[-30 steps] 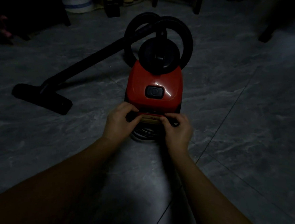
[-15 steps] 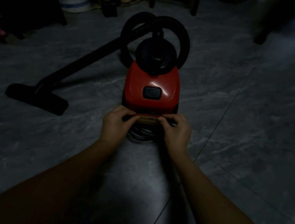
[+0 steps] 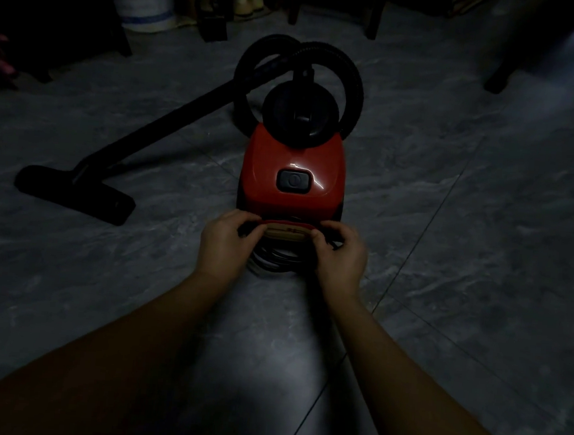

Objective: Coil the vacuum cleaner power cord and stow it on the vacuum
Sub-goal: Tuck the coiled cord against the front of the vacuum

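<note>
Head view: a red plastic canister vacuum stands on the grey tiled floor, its rear edge directly ahead of both hands. The left hand and right hand sit level. Each has its fingers curled, pinching the black power cord at opposite ends of a tan rear bar. The coiled loops hang just below and between the hands, long axis running hand to hand. Neither hand is nearer, so seating the coil probably needs both pressing forward together.
</note>
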The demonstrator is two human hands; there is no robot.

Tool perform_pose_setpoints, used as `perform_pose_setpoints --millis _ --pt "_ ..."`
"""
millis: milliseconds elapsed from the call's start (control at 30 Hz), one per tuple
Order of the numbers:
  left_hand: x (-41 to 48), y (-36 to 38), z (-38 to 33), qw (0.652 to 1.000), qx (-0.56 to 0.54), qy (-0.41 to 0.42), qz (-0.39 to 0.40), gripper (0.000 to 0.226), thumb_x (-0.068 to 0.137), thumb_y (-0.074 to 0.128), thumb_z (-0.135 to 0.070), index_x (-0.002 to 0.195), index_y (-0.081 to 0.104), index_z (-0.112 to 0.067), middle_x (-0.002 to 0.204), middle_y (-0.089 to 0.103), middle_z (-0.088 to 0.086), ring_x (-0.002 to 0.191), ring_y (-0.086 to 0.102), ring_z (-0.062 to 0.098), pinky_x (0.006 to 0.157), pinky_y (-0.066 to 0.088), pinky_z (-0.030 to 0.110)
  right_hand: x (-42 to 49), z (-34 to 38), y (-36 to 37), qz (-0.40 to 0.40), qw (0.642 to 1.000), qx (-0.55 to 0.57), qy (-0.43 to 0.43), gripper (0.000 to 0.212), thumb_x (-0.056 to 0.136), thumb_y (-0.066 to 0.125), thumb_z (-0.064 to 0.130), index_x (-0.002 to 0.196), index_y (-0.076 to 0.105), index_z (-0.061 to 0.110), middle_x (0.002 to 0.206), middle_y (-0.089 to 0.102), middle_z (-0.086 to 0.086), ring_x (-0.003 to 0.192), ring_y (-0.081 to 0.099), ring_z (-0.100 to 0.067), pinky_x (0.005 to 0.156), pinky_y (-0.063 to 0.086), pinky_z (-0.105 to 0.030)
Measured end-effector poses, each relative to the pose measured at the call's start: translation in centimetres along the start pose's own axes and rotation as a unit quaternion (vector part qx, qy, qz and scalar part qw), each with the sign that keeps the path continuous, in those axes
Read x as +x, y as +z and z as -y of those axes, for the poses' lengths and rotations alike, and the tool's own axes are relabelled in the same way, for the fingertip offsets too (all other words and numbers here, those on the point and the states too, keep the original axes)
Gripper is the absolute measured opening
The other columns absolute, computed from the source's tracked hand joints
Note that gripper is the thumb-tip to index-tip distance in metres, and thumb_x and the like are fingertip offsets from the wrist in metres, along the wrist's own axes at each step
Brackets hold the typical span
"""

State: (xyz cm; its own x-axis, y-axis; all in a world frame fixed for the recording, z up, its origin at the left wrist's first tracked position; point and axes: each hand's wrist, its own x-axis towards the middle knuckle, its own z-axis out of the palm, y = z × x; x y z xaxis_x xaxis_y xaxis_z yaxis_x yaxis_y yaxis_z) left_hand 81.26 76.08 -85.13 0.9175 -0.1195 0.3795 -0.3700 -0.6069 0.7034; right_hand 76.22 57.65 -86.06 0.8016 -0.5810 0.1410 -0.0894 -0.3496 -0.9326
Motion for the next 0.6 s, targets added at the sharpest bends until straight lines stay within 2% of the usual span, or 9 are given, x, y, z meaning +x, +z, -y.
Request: perform_pose_setpoints --millis 167,333,467,600 --pt "0.29 -0.03 0.00 1.000 -0.006 -0.004 0.005 0.013 0.082 0.078 -0.018 0.092 0.078 -0.010 0.088 0.075 0.002 0.081 0.068 0.011 0.077 0.051 0.018 -0.03 -0.59 -0.38 -0.014 1.000 0.005 0.016 0.013 0.084 0.074 0.022 0.097 0.074 0.019 0.098 0.070 0.003 0.087 0.063 0.000 0.072 0.047 -0.004" --pt "0.35 0.04 -0.10 1.000 -0.001 -0.003 0.012 0.014 0.082 0.078 -0.020 0.092 0.077 -0.010 0.089 0.073 0.001 0.081 0.067 0.010 0.076 0.050 0.015 -0.18 -0.64 0.09 -0.016 1.000 -0.003 -0.005 0.022 0.082 0.076 0.027 0.103 0.070 0.024 0.102 0.067 0.009 0.092 0.063 0.001 0.079 0.053 -0.017" --pt "0.58 0.10 -0.06 0.999 -0.011 -0.024 0.026 0.016 0.080 0.079 -0.023 0.091 0.073 -0.012 0.091 0.069 -0.002 0.081 0.063 0.007 0.074 0.044 0.007 -0.14 -0.34 0.38 -0.019 1.000 -0.016 -0.010 0.020 0.079 0.078 0.032 0.098 0.071 0.026 0.099 0.065 0.011 0.092 0.061 0.002 0.079 0.049 -0.015" --pt "0.76 0.05 0.04 0.999 -0.022 -0.020 0.032 0.015 0.080 0.079 -0.021 0.090 0.074 -0.010 0.090 0.069 0.000 0.082 0.064 0.009 0.076 0.049 0.014 0.37 -0.19 0.19 -0.020 1.000 -0.018 -0.002 0.015 0.079 0.078 0.029 0.093 0.074 0.023 0.095 0.065 0.009 0.087 0.060 0.006 0.075 0.046 -0.008"
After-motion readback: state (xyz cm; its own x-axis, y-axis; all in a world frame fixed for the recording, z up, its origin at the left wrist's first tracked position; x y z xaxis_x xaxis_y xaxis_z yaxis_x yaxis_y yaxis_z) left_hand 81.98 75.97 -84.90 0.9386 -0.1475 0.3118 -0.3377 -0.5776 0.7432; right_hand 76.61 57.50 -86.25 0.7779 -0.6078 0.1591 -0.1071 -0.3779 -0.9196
